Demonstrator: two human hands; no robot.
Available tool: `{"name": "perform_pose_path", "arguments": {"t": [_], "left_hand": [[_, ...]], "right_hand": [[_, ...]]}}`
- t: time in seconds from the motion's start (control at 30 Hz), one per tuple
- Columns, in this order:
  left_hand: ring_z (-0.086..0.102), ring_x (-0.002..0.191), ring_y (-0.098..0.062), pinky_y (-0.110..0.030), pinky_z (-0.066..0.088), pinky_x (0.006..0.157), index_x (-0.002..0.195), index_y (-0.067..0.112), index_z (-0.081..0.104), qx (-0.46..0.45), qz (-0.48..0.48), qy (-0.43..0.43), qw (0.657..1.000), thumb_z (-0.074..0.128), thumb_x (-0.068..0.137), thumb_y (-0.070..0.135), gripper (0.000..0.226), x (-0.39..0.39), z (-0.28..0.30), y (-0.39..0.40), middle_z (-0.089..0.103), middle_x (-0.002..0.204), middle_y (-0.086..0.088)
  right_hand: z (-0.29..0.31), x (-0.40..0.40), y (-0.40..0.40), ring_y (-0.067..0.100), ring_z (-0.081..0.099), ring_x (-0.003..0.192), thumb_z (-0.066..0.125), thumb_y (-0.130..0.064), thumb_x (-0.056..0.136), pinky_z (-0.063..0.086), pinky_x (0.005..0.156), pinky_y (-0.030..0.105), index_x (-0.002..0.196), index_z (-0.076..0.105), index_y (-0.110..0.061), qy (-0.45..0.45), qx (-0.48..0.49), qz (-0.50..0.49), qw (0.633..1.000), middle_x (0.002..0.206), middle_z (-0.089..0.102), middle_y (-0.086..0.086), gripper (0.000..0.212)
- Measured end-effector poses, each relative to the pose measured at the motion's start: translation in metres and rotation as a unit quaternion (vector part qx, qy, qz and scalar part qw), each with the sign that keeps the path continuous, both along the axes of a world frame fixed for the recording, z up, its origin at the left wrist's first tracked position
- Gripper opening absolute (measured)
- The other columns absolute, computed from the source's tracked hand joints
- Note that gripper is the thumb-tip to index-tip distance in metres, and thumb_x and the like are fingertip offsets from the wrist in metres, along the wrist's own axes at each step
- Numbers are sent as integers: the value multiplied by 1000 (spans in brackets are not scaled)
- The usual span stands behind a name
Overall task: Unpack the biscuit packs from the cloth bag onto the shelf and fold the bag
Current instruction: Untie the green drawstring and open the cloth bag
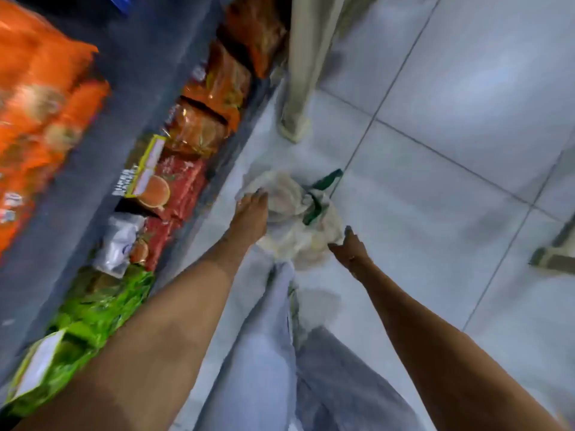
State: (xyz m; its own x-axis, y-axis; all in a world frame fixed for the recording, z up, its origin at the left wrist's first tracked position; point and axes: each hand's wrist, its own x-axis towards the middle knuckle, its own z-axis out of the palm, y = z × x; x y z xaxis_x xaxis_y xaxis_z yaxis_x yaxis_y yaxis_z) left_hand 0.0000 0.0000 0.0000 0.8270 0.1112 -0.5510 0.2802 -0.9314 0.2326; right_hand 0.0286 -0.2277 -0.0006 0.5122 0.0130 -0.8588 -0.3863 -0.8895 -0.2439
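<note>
A crumpled cream cloth bag point(295, 219) with green handles lies low over the tiled floor, in front of my legs. My left hand point(252, 216) grips its left edge, fingers curled into the cloth. My right hand point(350, 248) pinches the bag's lower right edge. Whatever is inside the bag is hidden. Red and orange biscuit packs point(183, 188) stand in a row on the low grey shelf point(77, 181) to the left of the bag.
Green packs point(93, 309) and a white pack point(119, 241) sit nearer on the same shelf; orange packs point(40, 98) fill the shelf above. A cream post point(300, 88) stands beyond the bag. Another stand's foot point(557, 253) shows at right. Pale tiled floor point(451, 150) spreads right.
</note>
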Motion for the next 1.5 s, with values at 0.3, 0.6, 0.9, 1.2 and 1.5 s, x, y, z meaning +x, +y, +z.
{"name": "perform_pose_path", "arguments": {"t": [0.3,0.6,0.9,1.2,1.5], "left_hand": [[23,144,-25,-32,18,115,144,14,37,-51,-51,-30,997,46,96,26,50,23,-120,-30,28,155,-5],[57,112,-31,-31,44,95,116,6,62,-192,292,-99,932,50,86,-4,33,12,-13,-24,66,117,-14],[62,100,-32,-29,44,79,99,1,67,-214,358,-134,899,54,85,0,19,-6,165,-11,69,104,-19],[56,82,-18,-17,40,60,79,14,61,-326,363,-320,812,53,78,-5,20,13,436,-53,63,86,-7],[60,82,-16,-35,53,78,89,12,65,-407,286,-471,729,57,78,5,15,79,661,-65,70,90,-8]], "right_hand": [[-123,-4,22,39,53,116,57,-31,88,43,95,41,146,22,-14,-34,-39,1,999,129,56,20,69],[-13,-37,3,26,53,85,51,-4,88,40,67,30,89,55,-5,-114,101,-181,972,85,59,9,4],[185,-52,-23,18,42,64,47,0,87,37,57,26,65,38,-21,-212,158,-283,922,66,49,0,32],[436,-47,-33,15,46,64,54,-13,88,38,59,33,71,42,-25,-385,268,-315,825,70,48,5,24],[643,1,-37,-9,43,60,51,-6,77,39,58,10,72,43,-21,-544,387,-322,672,74,45,-6,18]]}}
